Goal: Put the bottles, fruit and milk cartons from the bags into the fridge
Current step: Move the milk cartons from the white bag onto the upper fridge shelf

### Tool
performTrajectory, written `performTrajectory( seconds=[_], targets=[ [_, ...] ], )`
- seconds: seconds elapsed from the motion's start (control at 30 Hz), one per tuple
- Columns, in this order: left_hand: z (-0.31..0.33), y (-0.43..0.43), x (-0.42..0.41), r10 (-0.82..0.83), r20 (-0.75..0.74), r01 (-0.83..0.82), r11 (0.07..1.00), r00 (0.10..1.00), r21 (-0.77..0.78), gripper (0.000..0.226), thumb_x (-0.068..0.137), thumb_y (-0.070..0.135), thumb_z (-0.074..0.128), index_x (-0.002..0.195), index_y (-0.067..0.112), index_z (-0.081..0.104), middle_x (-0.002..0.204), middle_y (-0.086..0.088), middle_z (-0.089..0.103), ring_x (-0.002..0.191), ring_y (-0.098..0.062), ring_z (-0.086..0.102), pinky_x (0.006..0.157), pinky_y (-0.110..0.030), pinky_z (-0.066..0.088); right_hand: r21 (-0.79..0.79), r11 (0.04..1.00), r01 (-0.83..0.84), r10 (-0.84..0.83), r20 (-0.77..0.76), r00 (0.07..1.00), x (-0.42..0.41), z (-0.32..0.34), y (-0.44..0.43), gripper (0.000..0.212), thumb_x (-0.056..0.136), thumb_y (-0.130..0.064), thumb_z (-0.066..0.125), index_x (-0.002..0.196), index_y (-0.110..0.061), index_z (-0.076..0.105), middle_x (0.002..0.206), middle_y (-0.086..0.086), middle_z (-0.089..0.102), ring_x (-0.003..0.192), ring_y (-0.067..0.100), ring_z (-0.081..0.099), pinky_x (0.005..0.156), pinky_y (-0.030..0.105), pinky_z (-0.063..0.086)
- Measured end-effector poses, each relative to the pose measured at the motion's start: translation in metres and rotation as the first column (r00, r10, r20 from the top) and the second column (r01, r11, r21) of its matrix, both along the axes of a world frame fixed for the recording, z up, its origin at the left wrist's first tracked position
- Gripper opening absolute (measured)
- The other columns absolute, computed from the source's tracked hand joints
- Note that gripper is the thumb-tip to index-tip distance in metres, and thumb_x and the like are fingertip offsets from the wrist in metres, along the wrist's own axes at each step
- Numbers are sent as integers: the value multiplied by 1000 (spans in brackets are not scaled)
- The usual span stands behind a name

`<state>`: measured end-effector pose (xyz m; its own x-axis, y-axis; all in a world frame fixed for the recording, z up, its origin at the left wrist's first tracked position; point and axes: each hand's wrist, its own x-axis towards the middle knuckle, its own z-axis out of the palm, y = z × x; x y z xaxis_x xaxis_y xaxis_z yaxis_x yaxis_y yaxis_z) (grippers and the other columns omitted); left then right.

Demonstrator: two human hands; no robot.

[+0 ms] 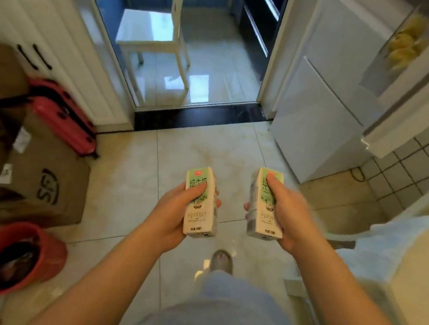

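Left hand (171, 211): closed round the left milk carton (201, 209), with the thumb laid across its printed front and the fingertips seen wrapped round its far edge.
Right hand (292, 216): closed round the right milk carton (264, 210) in the same way, with the thumb pressed on the green front face.
Cartons: both are held lengthwise in front of the body, above the tiled floor (196, 146), side by side with a gap between them.
Fridge (325, 100): a white unit is seen ahead to the right, well apart from both cartons; its upper door (416, 112) is swung open.
Door shelf: blurred yellow items (405, 48) are seen in it; what they are cannot be told.
Left side: cardboard boxes (41, 183) are stacked beside a red suitcase (61, 115), and a red bucket (15, 256) is placed near them.
Doorway: a white chair (165, 33) is seen beyond the threshold.
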<state>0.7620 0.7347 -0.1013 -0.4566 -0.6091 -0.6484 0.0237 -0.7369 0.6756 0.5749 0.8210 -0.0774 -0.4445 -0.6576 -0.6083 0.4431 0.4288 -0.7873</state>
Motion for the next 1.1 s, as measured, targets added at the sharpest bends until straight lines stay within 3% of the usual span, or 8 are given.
performTrajectory(
  seconds=[0.2, 0.33, 0.5, 0.6, 0.77, 0.97, 1.1],
  targets=[
    [0, -78, -1, 100, 88, -88, 988, 991, -125, 22, 101, 23, 56, 117, 11, 64, 97, -14, 75, 86, -31, 74, 77, -50, 60, 28, 987, -161, 161, -1, 987, -4, -13, -108, 24, 101, -24, 52, 115, -6, 59, 94, 28, 72, 78, 38, 71, 72, 48, 60],
    [1, -153, -16, 149, 175, -109, 970, 973, -217, 17, 100, 25, 59, 116, 19, 62, 94, -11, 76, 89, -30, 75, 79, -50, 61, 29, 978, -207, 207, -32, 978, -21, -19, -194, 14, 99, -24, 54, 108, -16, 61, 99, 19, 74, 87, 33, 75, 85, 53, 59],
    [13, -248, -57, 140, 232, -72, 958, 962, -279, 30, 89, 33, 72, 116, 24, 62, 100, -10, 73, 86, -27, 74, 83, -50, 60, 33, 973, -230, 232, -132, 964, -57, -14, -303, 11, 98, -26, 53, 100, -25, 64, 94, 8, 69, 89, 29, 70, 80, 45, 57],
    [19, -300, -93, 163, 272, -77, 950, 948, -301, 37, 84, 37, 77, 115, 24, 63, 99, -10, 73, 85, -29, 75, 84, -54, 59, -10, 982, -189, 185, -181, 966, -84, -6, -362, 13, 97, -24, 52, 100, -24, 65, 92, 6, 67, 88, 27, 65, 76, 42, 53],
    [26, -370, -156, 139, 301, -20, 931, 944, -366, 28, 87, 32, 75, 112, 26, 64, 95, -10, 74, 77, -26, 76, 80, -53, 60, -153, 985, -74, 29, -278, 960, -134, 15, -431, 15, 98, -22, 52, 103, -29, 64, 91, 0, 65, 83, 17, 62, 64, 30, 46],
    [37, -438, -247, 28, 269, 103, 883, 963, -459, 12, 90, 28, 71, 101, 25, 65, 92, -11, 73, 71, -26, 75, 74, -50, 60, -223, 972, 72, -140, -308, 941, -203, 27, -468, 19, 98, -19, 54, 112, -27, 66, 89, -5, 68, 73, 7, 65, 60, 24, 48],
    [41, -470, -312, -112, 228, 211, 852, 967, -478, 14, 91, 25, 70, 105, 23, 65, 88, -9, 72, 67, -22, 74, 67, -43, 59, -225, 949, 220, -278, -277, 920, -254, 30, -474, 23, 97, -19, 56, 117, -25, 66, 90, -3, 70, 72, 8, 67, 57, 23, 50]
  ],
)
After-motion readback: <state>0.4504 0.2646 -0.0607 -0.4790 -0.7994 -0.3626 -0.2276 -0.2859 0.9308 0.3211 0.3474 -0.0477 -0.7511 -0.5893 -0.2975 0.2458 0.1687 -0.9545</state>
